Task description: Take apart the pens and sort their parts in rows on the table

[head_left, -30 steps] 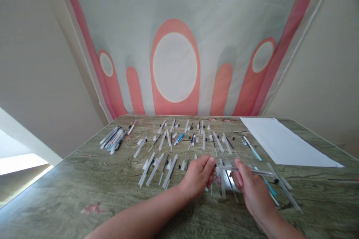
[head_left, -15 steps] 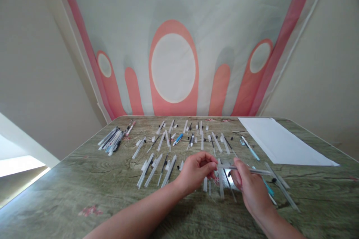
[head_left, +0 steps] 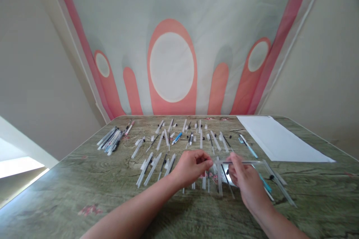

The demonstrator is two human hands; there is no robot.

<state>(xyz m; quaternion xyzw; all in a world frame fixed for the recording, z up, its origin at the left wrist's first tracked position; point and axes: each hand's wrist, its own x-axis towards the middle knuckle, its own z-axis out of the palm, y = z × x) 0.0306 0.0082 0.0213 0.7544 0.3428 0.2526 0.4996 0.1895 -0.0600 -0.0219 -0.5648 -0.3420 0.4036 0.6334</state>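
My right hand (head_left: 246,177) is closed on a clear pen barrel (head_left: 252,162) with a dark refill inside, held almost level above the table. My left hand (head_left: 192,166) is pinched at the barrel's left end, thumb and forefinger pressed together; whatever is between them is too small to make out. Below the hands lie more clear barrels (head_left: 219,183), thin dark refills (head_left: 228,183) and a bright reflective patch. Beside my right hand rest a light-blue pen part (head_left: 266,183) and a long clear barrel (head_left: 280,185) lying slanted.
Rows of barrels, caps and refills spread across the wood-patterned table (head_left: 50,201), with a blue pen (head_left: 177,138) among them. A heap of pens (head_left: 112,140) lies at the left. White paper (head_left: 283,140) covers the back right, near a blue-and-white pen (head_left: 248,145).
The barrel in my right hand has become more level. Both hands have shifted slightly up and left in the picture, while the whole view has also moved a little.
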